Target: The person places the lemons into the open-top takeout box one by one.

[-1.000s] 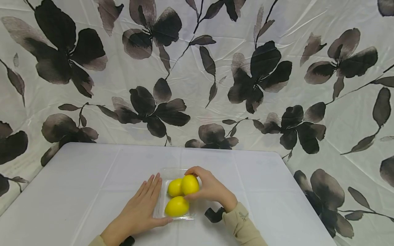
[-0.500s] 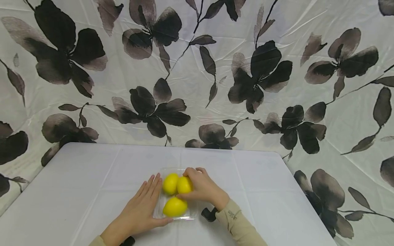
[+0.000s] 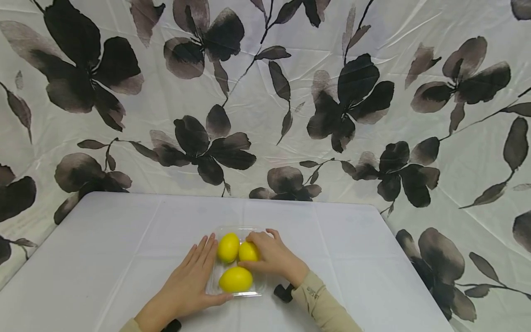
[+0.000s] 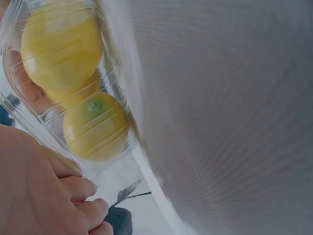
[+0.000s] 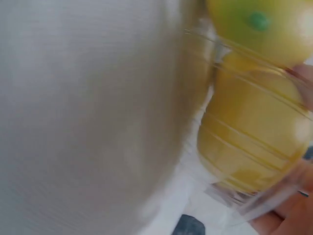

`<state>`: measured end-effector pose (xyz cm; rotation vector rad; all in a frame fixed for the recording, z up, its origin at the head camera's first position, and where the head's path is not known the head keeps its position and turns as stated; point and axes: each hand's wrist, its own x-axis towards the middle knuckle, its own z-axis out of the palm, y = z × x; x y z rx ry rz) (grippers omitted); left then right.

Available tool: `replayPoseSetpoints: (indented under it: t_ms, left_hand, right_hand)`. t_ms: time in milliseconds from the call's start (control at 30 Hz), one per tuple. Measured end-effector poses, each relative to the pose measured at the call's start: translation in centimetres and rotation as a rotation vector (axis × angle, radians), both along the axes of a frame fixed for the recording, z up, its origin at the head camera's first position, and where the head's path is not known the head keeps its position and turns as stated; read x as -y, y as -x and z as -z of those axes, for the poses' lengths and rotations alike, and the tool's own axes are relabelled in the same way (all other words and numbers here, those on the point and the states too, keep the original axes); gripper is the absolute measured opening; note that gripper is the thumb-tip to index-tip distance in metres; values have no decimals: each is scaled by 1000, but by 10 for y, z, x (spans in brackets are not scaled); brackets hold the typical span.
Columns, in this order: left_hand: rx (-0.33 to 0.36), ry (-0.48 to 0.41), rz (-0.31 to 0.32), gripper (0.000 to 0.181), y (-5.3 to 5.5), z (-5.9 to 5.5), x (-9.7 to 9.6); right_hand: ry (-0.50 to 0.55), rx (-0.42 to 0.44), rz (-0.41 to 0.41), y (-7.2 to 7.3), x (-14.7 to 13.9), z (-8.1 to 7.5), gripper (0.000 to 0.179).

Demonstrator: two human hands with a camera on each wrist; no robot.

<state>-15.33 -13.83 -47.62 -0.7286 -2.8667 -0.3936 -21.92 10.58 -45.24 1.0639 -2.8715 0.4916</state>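
A clear plastic container (image 3: 254, 293) sits on the white table and holds three yellow lemons. Inside it, one lemon (image 3: 228, 247) lies at the back left and another lemon (image 3: 235, 280) lies along the front. My right hand (image 3: 277, 257) grips the back-right lemon (image 3: 248, 252) between thumb and fingers, reaching in over the container's right side. With its fingers straight, my left hand (image 3: 182, 281) rests along the container's left side, the thumb at the front edge. Through the ribbed wall in the left wrist view, a lemon (image 4: 96, 126) shows its green tip.
The table (image 3: 124, 258) has a white cover with fold lines. Behind it hangs a pale cloth (image 3: 265, 101) printed with dark flowers. A black device (image 3: 284, 293) is worn at the right wrist, beside a beige sleeve (image 3: 325, 299).
My right hand has lowered its lemon leftward into the container. The back-left lemon has shifted left and turned more upright, and the front one has moved slightly left. My left hand stays put.
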Motion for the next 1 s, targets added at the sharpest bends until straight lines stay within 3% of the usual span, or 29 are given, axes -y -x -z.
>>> replayPoseSetpoints:
  t_ms: [133, 400, 767, 1000]
  left_hand:
    - [2, 1, -4, 126, 0, 1, 0]
    - [-4, -9, -2, 125, 0, 1, 0]
    - [-9, -1, -4, 126, -2, 0, -1]
    - [11, -2, -1, 126, -2, -2, -1]
  right_hand:
    - [-5, 32, -7, -2, -1, 3, 50]
    - [-142, 129, -1, -5, 3, 3, 57]
    - [-66, 186, -37, -2, -1, 2, 56]
    - [-86, 149, -51, -4, -1, 4, 58]
